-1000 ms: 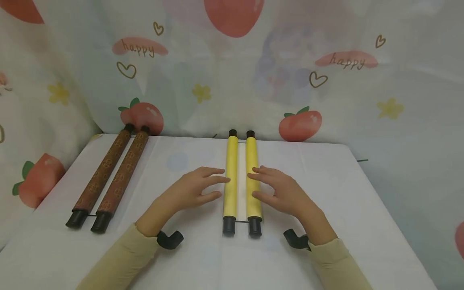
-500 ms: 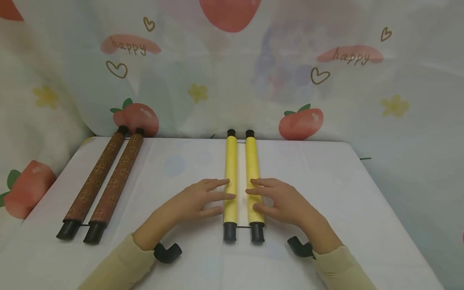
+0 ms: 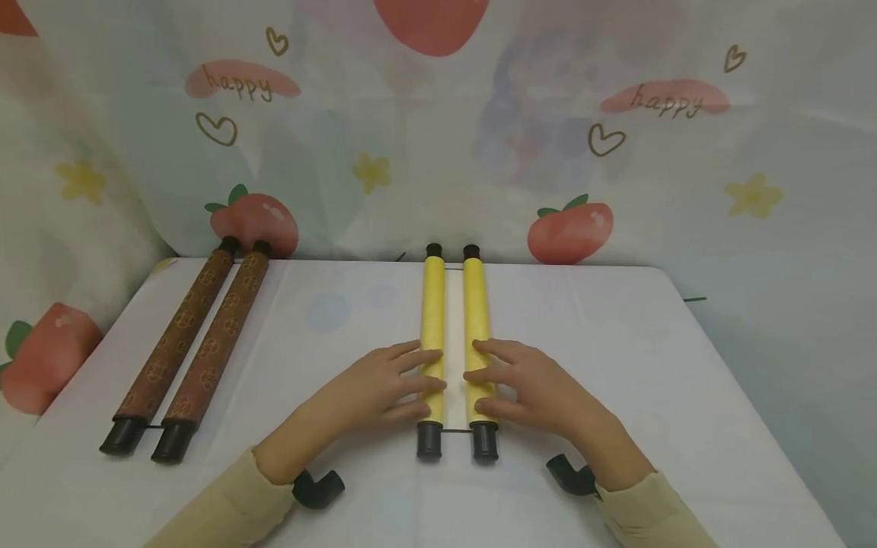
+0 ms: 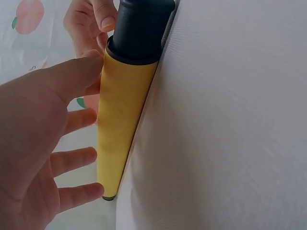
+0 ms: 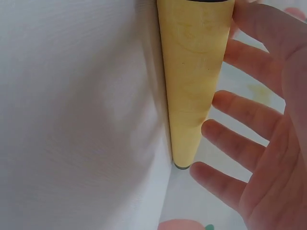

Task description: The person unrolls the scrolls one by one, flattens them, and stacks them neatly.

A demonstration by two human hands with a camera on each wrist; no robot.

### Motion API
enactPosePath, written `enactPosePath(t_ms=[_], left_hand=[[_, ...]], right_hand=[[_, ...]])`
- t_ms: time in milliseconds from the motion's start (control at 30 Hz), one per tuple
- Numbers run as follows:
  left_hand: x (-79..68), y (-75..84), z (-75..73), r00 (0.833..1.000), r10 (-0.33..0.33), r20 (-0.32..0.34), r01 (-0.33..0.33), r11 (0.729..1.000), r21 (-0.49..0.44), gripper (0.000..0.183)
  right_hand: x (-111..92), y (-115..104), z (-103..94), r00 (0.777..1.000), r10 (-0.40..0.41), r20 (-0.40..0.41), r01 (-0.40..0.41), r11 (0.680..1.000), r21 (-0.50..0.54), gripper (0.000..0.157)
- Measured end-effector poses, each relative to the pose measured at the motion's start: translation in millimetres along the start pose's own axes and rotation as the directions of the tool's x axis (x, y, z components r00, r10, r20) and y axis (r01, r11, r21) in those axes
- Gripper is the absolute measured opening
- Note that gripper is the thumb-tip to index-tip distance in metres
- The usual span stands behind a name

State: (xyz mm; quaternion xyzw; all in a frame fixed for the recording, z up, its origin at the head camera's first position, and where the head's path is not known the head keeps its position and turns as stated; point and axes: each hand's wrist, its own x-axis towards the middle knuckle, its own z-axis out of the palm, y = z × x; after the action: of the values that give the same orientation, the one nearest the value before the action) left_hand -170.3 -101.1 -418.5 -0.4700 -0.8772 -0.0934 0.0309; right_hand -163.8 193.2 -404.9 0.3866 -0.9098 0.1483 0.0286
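Observation:
A scroll with two yellow rolls lies on the white table, its left roll (image 3: 433,304) and right roll (image 3: 476,304) parallel with a pale strip between them. Black knobs cap both ends. My left hand (image 3: 366,388) reaches over the near half of the left roll, its fingers spread and slightly bent. Opposite it, my right hand (image 3: 544,388) has its fingertips over the right roll. In the left wrist view the thumb is beside the yellow roll (image 4: 124,105) near its black knob (image 4: 144,28). The right wrist view shows spread fingers (image 5: 240,110) along the roll's edge.
A second scroll with brown patterned rolls (image 3: 215,335) lies slanted on the left of the table (image 3: 617,342). Behind stands a cloth backdrop (image 3: 425,114) printed with fruit and hearts. A black curved piece (image 3: 318,489) sits at the left wrist, another (image 3: 572,475) at the right.
Both hands have come nearer along the yellow rolls, toward their near ends. The left fingers now reach farther over the left roll. The view has shifted slightly; the brown scroll stays put.

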Motion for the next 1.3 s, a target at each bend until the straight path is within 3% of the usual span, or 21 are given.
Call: enactPosePath(t_ms=[100,333,433,767,1067,1300], left_hand=[[-1.1,0.6,-1.2,1.000,0.003,0.013,-0.002,1.000,-0.020,0.039],[-2.0,-0.1,0.7,0.998,0.032,-0.062,-0.032,0.999,-0.006,0.038],[-1.9,0.7,0.5,0.999,0.006,-0.048,-0.006,1.000,0.001,0.036],[-3.2,0.1,-1.6,1.000,0.008,0.015,-0.007,0.999,-0.031,0.038],[-4.0,0.7,-4.9,1.000,-0.005,0.009,0.006,1.000,-0.031,0.035],[-4.3,-0.5,-5.6,1.000,-0.015,0.015,0.016,0.999,-0.030,0.035]], right_hand=[[-1,-2,0.2,1.000,-0.004,0.008,0.004,1.000,-0.015,0.042],[-1,-5,-4.7,0.999,0.025,0.044,-0.024,0.999,-0.027,0.035],[-1,-6,-6.5,0.997,0.042,0.059,-0.040,0.999,-0.023,0.036],[-1,-9,-7.7,0.993,0.052,0.102,-0.048,0.998,-0.044,0.030],[-2,-11,-9.0,0.991,0.080,0.106,-0.077,0.997,-0.033,0.029],[-3,-9,-7.7,0.994,0.060,0.093,-0.056,0.997,-0.053,0.031]])
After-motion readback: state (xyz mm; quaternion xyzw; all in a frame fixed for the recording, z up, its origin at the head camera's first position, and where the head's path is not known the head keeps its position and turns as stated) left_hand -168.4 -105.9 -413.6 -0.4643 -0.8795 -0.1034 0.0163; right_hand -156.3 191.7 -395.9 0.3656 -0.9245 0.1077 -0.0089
